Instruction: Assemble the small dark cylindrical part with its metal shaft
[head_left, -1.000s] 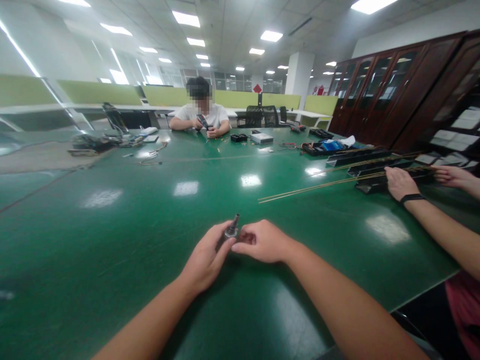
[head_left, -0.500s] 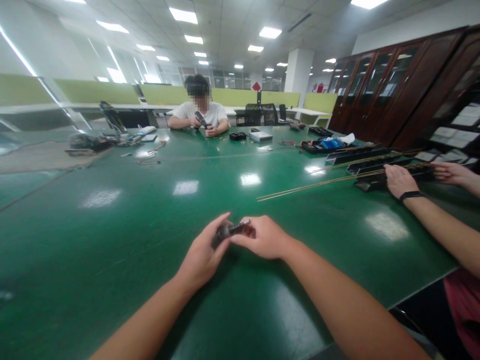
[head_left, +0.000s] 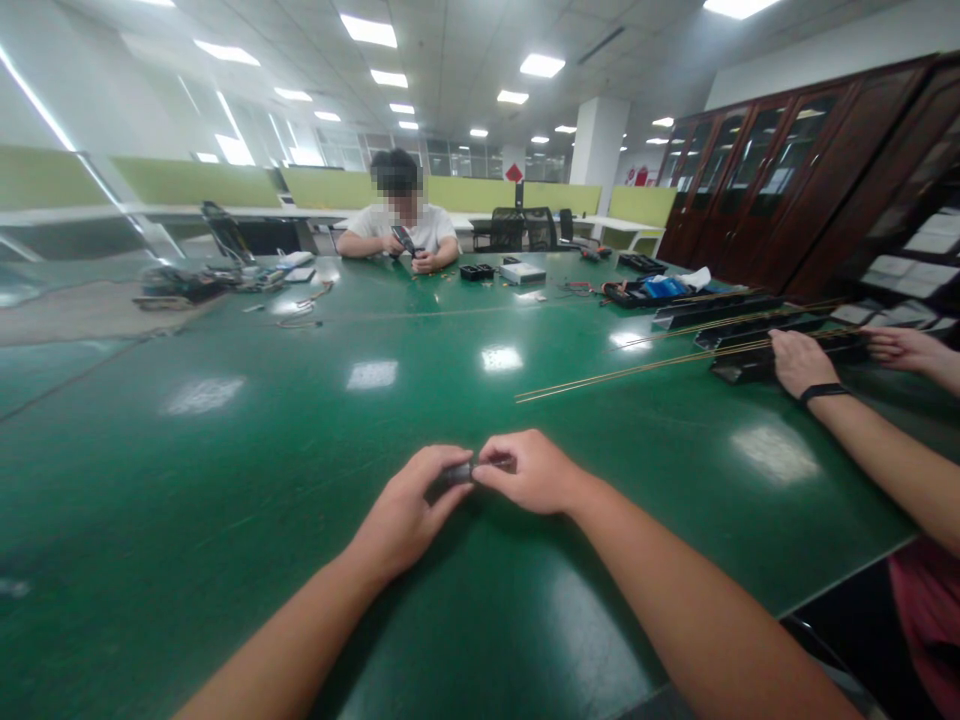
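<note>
Bright glare patches (head_left: pixel 501 360) across tabletop (head_left: pixel 225 570)

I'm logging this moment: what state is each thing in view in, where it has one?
Left hand, closed around the metal part
Right hand, grip closed at its other end
Metal part, roughly level, partly hidden
Brass-coloured rods, resting across black channels
Handheld tool opposite, held; cannot tell if running
Ceiling lights, lit
Cabinet doors, shut

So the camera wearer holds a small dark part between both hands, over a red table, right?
Not quite: the table is green, as the head view shows. The left hand and right hand do hold the small dark part between them.
</note>
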